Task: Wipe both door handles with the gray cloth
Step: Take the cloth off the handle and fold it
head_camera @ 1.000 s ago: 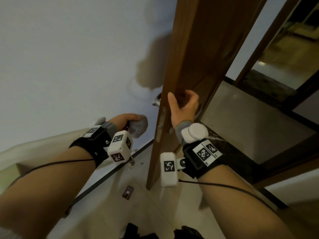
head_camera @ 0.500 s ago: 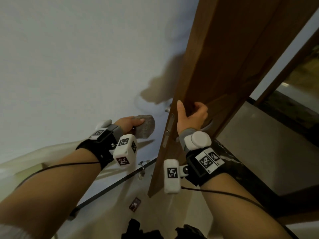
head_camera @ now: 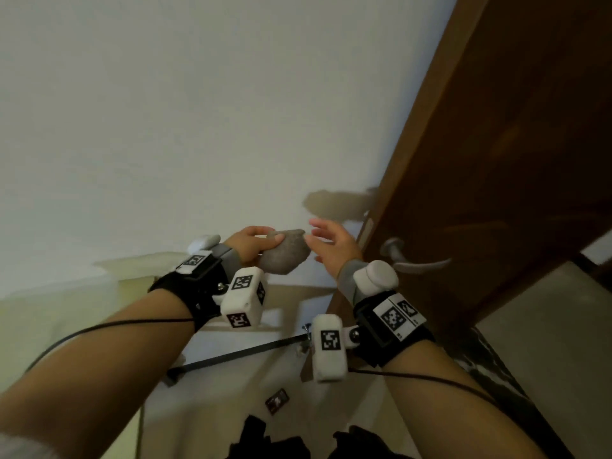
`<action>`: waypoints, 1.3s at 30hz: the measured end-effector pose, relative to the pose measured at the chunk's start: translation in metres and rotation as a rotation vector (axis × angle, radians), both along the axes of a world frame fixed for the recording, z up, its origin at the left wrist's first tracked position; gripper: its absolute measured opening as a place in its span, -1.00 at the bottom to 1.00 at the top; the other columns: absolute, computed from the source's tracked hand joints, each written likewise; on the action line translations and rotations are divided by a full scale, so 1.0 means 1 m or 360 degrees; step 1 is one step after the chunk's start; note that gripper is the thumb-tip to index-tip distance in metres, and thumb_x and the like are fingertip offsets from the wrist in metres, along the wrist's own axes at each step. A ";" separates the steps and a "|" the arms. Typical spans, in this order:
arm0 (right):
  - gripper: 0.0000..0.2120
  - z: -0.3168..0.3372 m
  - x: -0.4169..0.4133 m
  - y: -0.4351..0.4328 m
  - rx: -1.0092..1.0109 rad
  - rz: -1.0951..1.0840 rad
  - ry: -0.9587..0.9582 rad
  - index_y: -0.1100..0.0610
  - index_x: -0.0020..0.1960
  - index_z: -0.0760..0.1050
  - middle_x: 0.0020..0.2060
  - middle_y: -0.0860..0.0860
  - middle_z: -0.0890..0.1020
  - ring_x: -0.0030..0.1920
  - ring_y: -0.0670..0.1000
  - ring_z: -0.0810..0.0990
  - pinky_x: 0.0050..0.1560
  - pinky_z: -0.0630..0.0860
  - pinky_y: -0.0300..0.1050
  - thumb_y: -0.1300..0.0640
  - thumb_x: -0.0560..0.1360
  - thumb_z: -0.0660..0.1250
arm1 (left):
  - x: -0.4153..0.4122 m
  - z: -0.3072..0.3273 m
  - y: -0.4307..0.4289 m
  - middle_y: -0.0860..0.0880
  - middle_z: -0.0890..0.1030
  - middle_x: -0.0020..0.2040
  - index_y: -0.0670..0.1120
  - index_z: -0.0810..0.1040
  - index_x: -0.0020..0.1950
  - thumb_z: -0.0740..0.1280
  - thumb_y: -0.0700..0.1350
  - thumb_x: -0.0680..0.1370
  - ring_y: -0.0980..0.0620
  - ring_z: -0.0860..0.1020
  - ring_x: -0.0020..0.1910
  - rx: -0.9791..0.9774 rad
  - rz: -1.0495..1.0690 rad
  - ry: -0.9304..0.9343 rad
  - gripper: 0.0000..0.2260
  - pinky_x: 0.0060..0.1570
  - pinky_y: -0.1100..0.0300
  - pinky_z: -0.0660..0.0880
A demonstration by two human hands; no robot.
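Observation:
My left hand point(head_camera: 252, 241) grips a crumpled gray cloth point(head_camera: 285, 250) in front of the white wall. My right hand point(head_camera: 334, 245) is just right of the cloth with its fingers spread, its fingertips at the cloth's edge. A silver lever handle point(head_camera: 409, 260) sticks out from the near face of the brown wooden door point(head_camera: 496, 160), right of my right hand. The handle on the door's far side is hidden; only its shadow falls on the wall.
The white wall point(head_camera: 198, 111) fills the left and top. The door edge with its latch plate point(head_camera: 366, 228) stands just behind my right hand. A dark strip point(head_camera: 238, 356) runs along the floor, and a small card point(head_camera: 277, 400) lies on the pale floor.
My right hand has let go of the door edge and moved left to the cloth. The near handle has come into view as the view shifted left.

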State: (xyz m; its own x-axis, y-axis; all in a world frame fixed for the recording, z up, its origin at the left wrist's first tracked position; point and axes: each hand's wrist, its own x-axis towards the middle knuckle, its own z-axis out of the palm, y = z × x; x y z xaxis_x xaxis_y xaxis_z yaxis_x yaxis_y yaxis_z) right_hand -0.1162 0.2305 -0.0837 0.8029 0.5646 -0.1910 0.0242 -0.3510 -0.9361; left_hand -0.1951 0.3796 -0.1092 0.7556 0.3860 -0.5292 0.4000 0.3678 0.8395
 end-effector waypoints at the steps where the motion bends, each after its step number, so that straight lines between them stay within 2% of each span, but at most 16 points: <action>1: -0.69 0.000 -0.003 -0.004 -0.0002 0.0095 0.0009 0.17 0.26 0.47 0.04 -0.02 0.48 0.07 -0.05 0.46 0.07 0.49 -0.10 0.23 0.51 0.29 | -0.004 0.000 -0.005 -0.14 0.59 -0.13 -0.04 0.52 -0.10 0.37 -0.16 0.48 -0.13 0.58 -0.13 0.0017 0.0025 0.0008 -0.94 0.06 -0.05 0.53; 4: -0.66 0.000 -0.012 -0.022 -0.0023 0.0237 0.0108 0.21 0.27 0.46 0.00 0.05 0.49 0.03 0.01 0.48 -0.08 0.54 -0.12 0.32 0.50 0.28 | -0.013 0.004 -0.023 -0.08 0.63 -0.24 -0.02 0.53 -0.12 0.33 -0.19 0.51 0.01 0.64 -0.34 0.0016 -0.0028 0.0001 -0.94 -0.27 0.15 0.61; 6: -0.67 0.002 -0.018 -0.038 -0.0069 0.0271 0.0129 0.25 0.25 0.46 -0.11 0.02 0.50 -0.12 -0.03 0.52 -0.21 0.56 -0.26 0.34 0.49 0.28 | -0.017 0.010 -0.037 -0.07 0.60 -0.22 -0.03 0.52 -0.14 0.29 -0.21 0.53 0.11 0.63 -0.46 0.0032 -0.0064 -0.0020 -0.90 -0.40 0.25 0.59; 8: -0.75 0.007 -0.024 -0.060 -0.0071 0.0216 0.0133 0.28 0.16 0.47 -0.23 -0.03 0.50 -0.27 -0.10 0.49 -0.38 0.51 -0.39 0.33 0.48 0.30 | -0.023 0.023 -0.060 -0.06 0.57 -0.18 -0.03 0.52 -0.14 0.29 -0.22 0.53 0.12 0.64 -0.44 0.0055 -0.0102 -0.0039 -0.89 -0.37 0.25 0.60; 10: -0.89 0.012 -0.029 -0.083 -0.0137 0.0148 0.0143 0.20 -0.01 0.46 -0.32 -0.02 0.48 -0.37 -0.08 0.45 -0.41 0.47 -0.32 0.28 0.48 0.34 | -0.029 0.032 -0.085 -0.07 0.57 -0.16 -0.03 0.52 -0.14 0.32 -0.23 0.51 0.01 0.62 -0.28 0.0077 -0.0156 -0.0042 -0.90 -0.13 0.13 0.58; 11: -0.92 0.014 -0.032 -0.097 -0.0190 0.0132 0.0134 0.16 -0.12 0.44 -0.36 0.00 0.47 -0.42 -0.05 0.42 -0.40 0.44 -0.27 0.24 0.47 0.35 | -0.033 0.036 -0.099 -0.07 0.56 -0.16 -0.04 0.52 -0.14 0.33 -0.24 0.50 0.00 0.60 -0.25 0.0083 -0.0166 -0.0041 -0.89 -0.09 0.10 0.56; 13: -0.79 0.015 -0.041 -0.123 -0.0254 0.0137 0.0111 0.09 -0.27 0.36 -0.43 0.03 0.45 -0.48 -0.03 0.39 -0.44 0.41 -0.22 0.17 0.47 0.36 | -0.047 0.040 -0.125 -0.06 0.56 -0.20 -0.06 0.51 -0.15 0.34 -0.28 0.49 0.04 0.62 -0.33 0.0135 -0.0163 -0.0029 -0.88 -0.23 0.19 0.58; 15: -0.75 0.017 -0.055 -0.149 -0.0254 0.0130 0.0120 0.07 -0.30 0.31 -0.46 0.05 0.43 -0.50 -0.02 0.39 -0.52 0.39 -0.22 0.13 0.48 0.35 | -0.062 0.041 -0.148 -0.08 0.57 -0.21 -0.06 0.51 -0.18 0.34 -0.27 0.48 -0.01 0.60 -0.29 0.0150 -0.0167 -0.0007 -0.88 -0.22 0.17 0.54; 17: -0.74 0.022 -0.070 -0.181 -0.0252 0.0134 0.0095 0.07 -0.30 0.30 -0.48 0.04 0.42 -0.51 -0.02 0.38 -0.53 0.37 -0.23 0.08 0.49 0.33 | -0.079 0.045 -0.179 -0.10 0.58 -0.21 -0.06 0.52 -0.20 0.34 -0.24 0.49 -0.08 0.56 -0.22 0.0130 -0.0120 -0.0019 -0.89 -0.18 0.10 0.52; 20: -0.71 0.031 -0.081 -0.214 -0.0241 0.0104 -0.0040 0.05 -0.33 0.30 -0.43 -0.02 0.43 -0.43 -0.07 0.40 -0.43 0.34 -0.26 0.04 0.49 0.32 | -0.092 0.059 -0.216 -0.09 0.57 -0.19 -0.05 0.50 -0.17 0.31 -0.18 0.52 -0.07 0.55 -0.23 0.0131 -0.0007 -0.0050 -0.92 -0.40 0.20 0.58; 22: -0.70 0.036 -0.089 -0.247 -0.0225 0.0077 -0.0081 0.05 -0.34 0.30 -0.40 -0.04 0.45 -0.40 -0.10 0.42 -0.40 0.33 -0.29 0.04 0.49 0.33 | -0.100 0.070 -0.250 -0.08 0.58 -0.17 -0.05 0.50 -0.12 0.33 -0.14 0.51 -0.05 0.55 -0.24 0.0123 -0.0026 -0.0066 -0.97 -0.46 0.24 0.57; 24: -0.74 0.037 -0.099 -0.284 -0.0211 0.0053 -0.0060 0.08 -0.31 0.35 -0.34 0.01 0.50 -0.34 -0.02 0.49 -0.35 0.42 -0.25 0.04 0.49 0.33 | -0.110 0.075 -0.286 -0.10 0.58 -0.15 -0.06 0.50 -0.03 0.36 -0.19 0.49 -0.06 0.59 -0.27 0.0110 -0.0110 -0.0046 -0.90 -0.42 0.21 0.60; 27: -0.81 0.038 -0.114 -0.335 -0.0011 -0.0094 0.0220 0.13 -0.23 0.39 -0.27 0.10 0.54 -0.18 0.12 0.54 -0.28 0.56 -0.09 0.12 0.47 0.37 | -0.116 0.082 -0.336 -0.14 0.58 -0.15 -0.12 0.45 0.07 0.34 -0.37 0.46 -0.03 0.63 -0.38 0.0174 -0.0089 -0.0016 -0.75 -0.49 0.20 0.58; 31: -0.76 0.048 -0.124 -0.382 0.0125 -0.0266 0.0363 0.11 -0.27 0.33 -0.29 0.08 0.48 -0.26 0.10 0.52 -0.36 0.56 -0.05 0.29 0.45 0.37 | -0.123 0.097 -0.388 -0.12 0.61 -0.44 -0.13 0.45 -0.08 0.29 -0.43 0.47 -0.05 0.57 -0.51 0.0277 0.0049 0.0043 -0.79 -0.63 0.27 0.48; 36: -0.71 0.058 -0.132 -0.418 0.0129 -0.0450 0.0376 0.08 -0.26 0.28 -0.28 0.09 0.43 -0.34 0.08 0.48 -0.51 0.50 -0.10 0.35 0.46 0.33 | -0.128 0.105 -0.433 -0.17 0.52 -0.29 -0.11 0.38 -0.22 0.35 -0.40 0.44 -0.10 0.51 -0.36 0.0399 0.0166 0.0113 -0.76 -0.59 0.20 0.53; 39: -0.72 0.069 -0.132 -0.431 0.0107 -0.0457 0.0307 0.07 -0.26 0.29 -0.26 0.11 0.46 -0.32 0.12 0.53 -0.43 0.57 -0.05 0.36 0.47 0.30 | -0.124 0.116 -0.448 -0.20 0.52 -0.21 -0.10 0.35 -0.26 0.37 -0.38 0.43 -0.15 0.55 -0.18 0.0492 0.0204 0.0107 -0.74 -0.29 0.02 0.58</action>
